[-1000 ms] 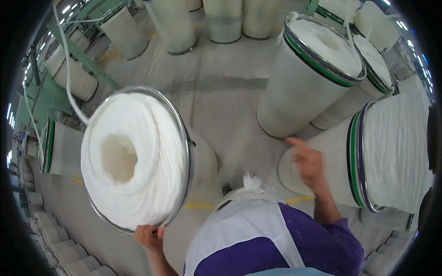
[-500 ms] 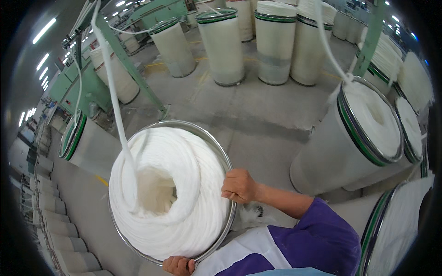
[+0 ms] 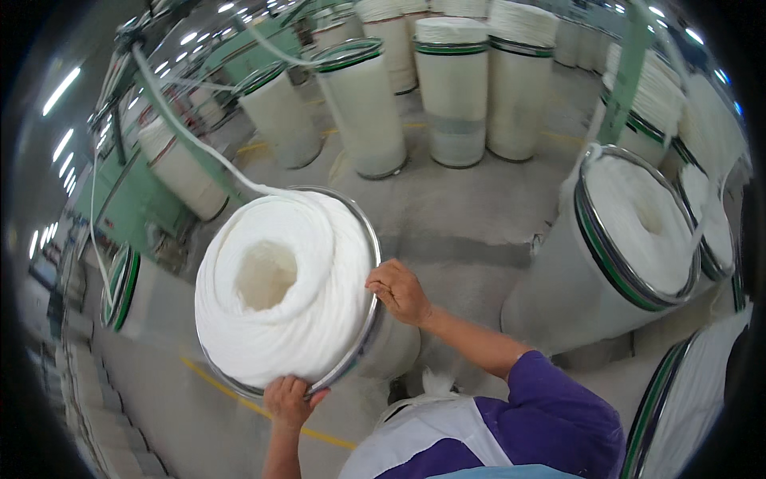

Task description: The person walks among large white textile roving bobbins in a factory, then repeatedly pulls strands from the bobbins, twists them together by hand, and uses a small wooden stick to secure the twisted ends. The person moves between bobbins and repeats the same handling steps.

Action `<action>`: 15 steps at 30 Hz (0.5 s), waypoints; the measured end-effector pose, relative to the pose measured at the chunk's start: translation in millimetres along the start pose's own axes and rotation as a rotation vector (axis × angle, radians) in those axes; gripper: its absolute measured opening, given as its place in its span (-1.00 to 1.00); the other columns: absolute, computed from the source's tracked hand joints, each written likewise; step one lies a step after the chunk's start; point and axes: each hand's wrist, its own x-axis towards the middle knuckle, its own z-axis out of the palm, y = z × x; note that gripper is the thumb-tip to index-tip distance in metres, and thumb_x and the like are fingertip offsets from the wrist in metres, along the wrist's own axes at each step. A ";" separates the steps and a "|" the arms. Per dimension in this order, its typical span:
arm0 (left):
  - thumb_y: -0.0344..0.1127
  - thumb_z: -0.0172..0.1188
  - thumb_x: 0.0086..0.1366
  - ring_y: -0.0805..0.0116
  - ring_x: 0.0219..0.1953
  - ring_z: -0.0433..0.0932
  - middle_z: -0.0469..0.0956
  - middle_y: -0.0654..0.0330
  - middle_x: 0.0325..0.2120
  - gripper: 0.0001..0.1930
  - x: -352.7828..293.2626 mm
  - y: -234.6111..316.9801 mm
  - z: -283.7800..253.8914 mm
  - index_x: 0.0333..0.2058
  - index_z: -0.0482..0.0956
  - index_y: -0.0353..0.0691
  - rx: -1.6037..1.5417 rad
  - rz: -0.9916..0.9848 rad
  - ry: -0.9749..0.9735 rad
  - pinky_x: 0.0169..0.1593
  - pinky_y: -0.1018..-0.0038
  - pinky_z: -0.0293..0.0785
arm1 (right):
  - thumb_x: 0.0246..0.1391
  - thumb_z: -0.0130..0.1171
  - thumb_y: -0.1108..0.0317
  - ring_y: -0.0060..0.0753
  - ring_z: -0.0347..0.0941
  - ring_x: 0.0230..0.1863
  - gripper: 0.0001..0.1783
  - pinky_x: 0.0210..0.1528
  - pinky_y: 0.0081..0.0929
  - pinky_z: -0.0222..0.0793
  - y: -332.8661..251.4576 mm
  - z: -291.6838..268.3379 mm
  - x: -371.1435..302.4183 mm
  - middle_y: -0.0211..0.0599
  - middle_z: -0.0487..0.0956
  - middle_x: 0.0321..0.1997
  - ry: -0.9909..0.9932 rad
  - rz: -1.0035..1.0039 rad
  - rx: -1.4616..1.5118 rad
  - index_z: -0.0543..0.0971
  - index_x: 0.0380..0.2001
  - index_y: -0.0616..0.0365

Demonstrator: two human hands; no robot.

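A tall can (image 3: pixel 395 351) filled with coiled white fibre sliver (image 3: pixel 339 263) stands tilted in front of me. The coil rises above the metal rim (image 3: pixel 369 327) and has a deep hole in its middle. At the near edge, my left hand (image 3: pixel 290 401) grips the rim, fingers over the top and thumb out to the side. My right hand (image 3: pixel 399 292) is closed around the rim on the right side. A strand of sliver (image 3: pixel 219 164) runs from the coil's far edge up to a frame at the upper left.
Full cans (image 3: pixel 630 231) stand close on the right, beside a green post (image 3: pixel 626 88). Several more cans (image 3: pixel 451 96) line the far side. To the left lies a tipped-looking can (image 3: pixel 124 287) with a green band. Yellow lines (image 3: pixel 255 407) mark the grey floor.
The can has tilted and shifted away from me, both hands moving with its rim. The strand now lies over the coil's far edge instead of hanging into the middle. The view has shifted slightly.
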 end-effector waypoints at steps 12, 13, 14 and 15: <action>0.01 0.18 0.24 0.06 -0.46 0.43 0.44 0.09 -0.59 -0.59 278.5 -79.1 186.9 -0.54 0.42 -0.25 0.054 -0.049 0.200 -0.38 0.17 0.32 | 0.25 -0.05 0.19 -0.10 0.39 -0.06 -0.71 -0.01 -0.23 0.29 70.6 -206.6 -28.6 -0.22 0.56 -0.18 0.226 0.464 -1.042 0.58 -0.23 0.12; 0.02 0.16 0.25 0.06 -0.44 0.43 0.45 0.09 -0.57 -0.58 292.1 -82.3 195.9 -0.53 0.43 -0.26 0.036 -0.070 0.162 -0.37 0.16 0.33 | 0.23 -0.02 0.23 -0.11 0.39 -0.05 -0.74 0.01 -0.23 0.29 67.9 -232.7 -29.3 -0.24 0.56 -0.17 0.304 0.407 -1.139 0.57 -0.21 0.14; 0.03 0.14 0.26 0.05 -0.42 0.43 0.45 0.08 -0.55 -0.58 307.2 -83.2 204.7 -0.51 0.44 -0.27 0.073 -0.090 0.112 -0.35 0.15 0.33 | 0.20 0.01 0.26 -0.10 0.39 -0.06 -0.76 0.01 -0.23 0.28 64.8 -253.8 -31.1 -0.25 0.56 -0.16 0.383 0.450 -1.243 0.57 -0.21 0.15; 0.04 0.12 0.28 0.04 -0.41 0.43 0.46 0.06 -0.53 -0.57 317.7 -82.9 212.9 -0.49 0.45 -0.28 0.147 -0.163 0.010 -0.33 0.14 0.33 | 0.18 0.03 0.29 -0.09 0.39 -0.06 -0.77 0.02 -0.22 0.27 61.6 -272.0 -31.6 -0.26 0.56 -0.16 0.535 0.425 -1.352 0.57 -0.20 0.16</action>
